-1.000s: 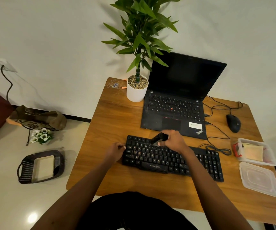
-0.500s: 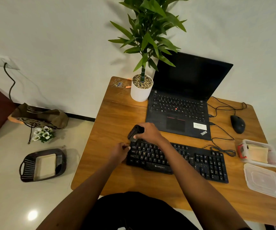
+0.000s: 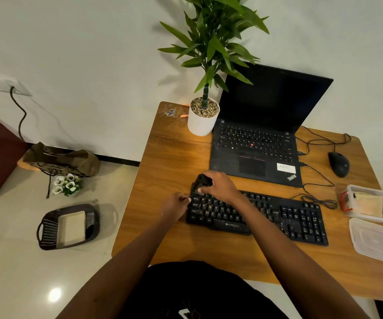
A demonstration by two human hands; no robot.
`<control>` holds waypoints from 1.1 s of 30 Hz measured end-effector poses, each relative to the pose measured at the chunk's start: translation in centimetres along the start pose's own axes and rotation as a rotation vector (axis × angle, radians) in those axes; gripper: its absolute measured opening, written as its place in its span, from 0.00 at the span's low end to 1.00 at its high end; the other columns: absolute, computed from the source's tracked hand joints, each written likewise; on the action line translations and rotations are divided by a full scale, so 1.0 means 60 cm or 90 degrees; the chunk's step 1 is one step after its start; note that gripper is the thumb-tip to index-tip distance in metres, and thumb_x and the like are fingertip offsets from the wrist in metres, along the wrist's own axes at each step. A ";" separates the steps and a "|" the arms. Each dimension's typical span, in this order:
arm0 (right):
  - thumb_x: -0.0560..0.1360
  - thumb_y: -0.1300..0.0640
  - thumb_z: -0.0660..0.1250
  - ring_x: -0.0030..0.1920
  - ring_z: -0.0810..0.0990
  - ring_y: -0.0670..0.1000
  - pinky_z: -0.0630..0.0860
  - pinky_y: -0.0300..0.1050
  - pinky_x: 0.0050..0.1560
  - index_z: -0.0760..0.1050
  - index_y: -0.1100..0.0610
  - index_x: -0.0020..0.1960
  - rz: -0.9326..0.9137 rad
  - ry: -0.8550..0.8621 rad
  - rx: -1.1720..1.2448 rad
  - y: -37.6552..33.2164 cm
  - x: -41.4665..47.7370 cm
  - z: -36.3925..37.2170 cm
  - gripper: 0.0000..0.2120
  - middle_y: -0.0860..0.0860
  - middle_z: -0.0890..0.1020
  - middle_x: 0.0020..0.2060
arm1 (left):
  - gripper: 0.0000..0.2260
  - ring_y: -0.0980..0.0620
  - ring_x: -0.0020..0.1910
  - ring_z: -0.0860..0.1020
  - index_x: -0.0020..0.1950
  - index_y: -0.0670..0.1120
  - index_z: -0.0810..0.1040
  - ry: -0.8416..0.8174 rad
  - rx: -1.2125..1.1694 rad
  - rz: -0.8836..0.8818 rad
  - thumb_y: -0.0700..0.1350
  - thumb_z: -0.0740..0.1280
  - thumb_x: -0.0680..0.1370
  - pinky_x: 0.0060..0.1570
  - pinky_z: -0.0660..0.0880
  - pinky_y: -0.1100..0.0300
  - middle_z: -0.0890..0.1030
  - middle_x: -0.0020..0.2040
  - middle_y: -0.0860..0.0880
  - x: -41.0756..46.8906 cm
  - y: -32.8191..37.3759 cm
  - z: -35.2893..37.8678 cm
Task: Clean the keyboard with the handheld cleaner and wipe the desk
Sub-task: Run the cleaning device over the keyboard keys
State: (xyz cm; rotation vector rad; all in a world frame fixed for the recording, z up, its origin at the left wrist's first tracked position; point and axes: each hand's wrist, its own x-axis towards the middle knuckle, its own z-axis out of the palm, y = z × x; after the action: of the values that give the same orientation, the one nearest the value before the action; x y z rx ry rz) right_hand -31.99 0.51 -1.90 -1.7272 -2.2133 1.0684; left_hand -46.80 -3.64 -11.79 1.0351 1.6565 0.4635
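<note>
Gripping black handheld cleaner point(image 3: 200, 183) over dusty black keyboard point(image 3: 257, 216).

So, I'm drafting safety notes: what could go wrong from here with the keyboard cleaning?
1. The cleaner in the right hand sits at the far-left corner of the keyboard; it might slip off onto the desk.
2. The left hand holds only the left edge, so a push could swing its right end into the coiled cable.
</note>
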 end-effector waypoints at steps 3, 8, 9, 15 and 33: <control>0.70 0.58 0.72 0.40 0.76 0.50 0.71 0.45 0.39 0.76 0.55 0.46 0.003 -0.023 0.030 -0.004 0.003 -0.008 0.07 0.48 0.78 0.39 | 0.11 0.48 0.48 0.81 0.56 0.42 0.78 0.001 0.012 0.008 0.46 0.63 0.80 0.37 0.69 0.60 0.82 0.49 0.44 -0.003 0.002 0.000; 0.70 0.59 0.72 0.44 0.76 0.51 0.72 0.47 0.43 0.74 0.53 0.46 -0.004 -0.066 -0.008 -0.001 -0.001 -0.017 0.08 0.46 0.77 0.40 | 0.11 0.50 0.45 0.79 0.57 0.40 0.78 0.004 0.001 0.007 0.45 0.63 0.79 0.38 0.68 0.59 0.82 0.51 0.42 -0.002 0.001 0.001; 0.70 0.59 0.72 0.44 0.75 0.50 0.71 0.47 0.44 0.73 0.53 0.46 -0.003 -0.083 -0.001 0.001 -0.002 -0.019 0.09 0.46 0.76 0.40 | 0.11 0.50 0.45 0.79 0.57 0.40 0.78 0.004 0.001 0.007 0.45 0.63 0.80 0.38 0.68 0.59 0.82 0.51 0.43 -0.001 0.000 0.001; 0.70 0.59 0.72 0.47 0.77 0.52 0.74 0.48 0.47 0.76 0.58 0.53 0.011 -0.058 -0.011 0.014 -0.002 -0.032 0.13 0.54 0.81 0.48 | 0.11 0.48 0.48 0.80 0.57 0.42 0.77 0.010 0.011 0.003 0.46 0.63 0.80 0.35 0.69 0.60 0.82 0.51 0.44 -0.003 0.001 0.001; 0.70 0.59 0.72 0.43 0.76 0.50 0.71 0.45 0.42 0.72 0.50 0.42 0.025 -0.099 -0.012 0.027 -0.018 -0.046 0.10 0.47 0.78 0.41 | 0.10 0.50 0.48 0.81 0.56 0.43 0.78 0.021 0.003 -0.006 0.46 0.64 0.79 0.41 0.72 0.58 0.81 0.48 0.48 0.009 -0.008 0.006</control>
State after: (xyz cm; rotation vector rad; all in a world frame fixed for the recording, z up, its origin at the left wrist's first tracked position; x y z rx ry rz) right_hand -28.96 0.92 -0.49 -1.7578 -2.2944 1.2339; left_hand -46.65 -3.53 -12.55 1.0280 1.6908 0.4734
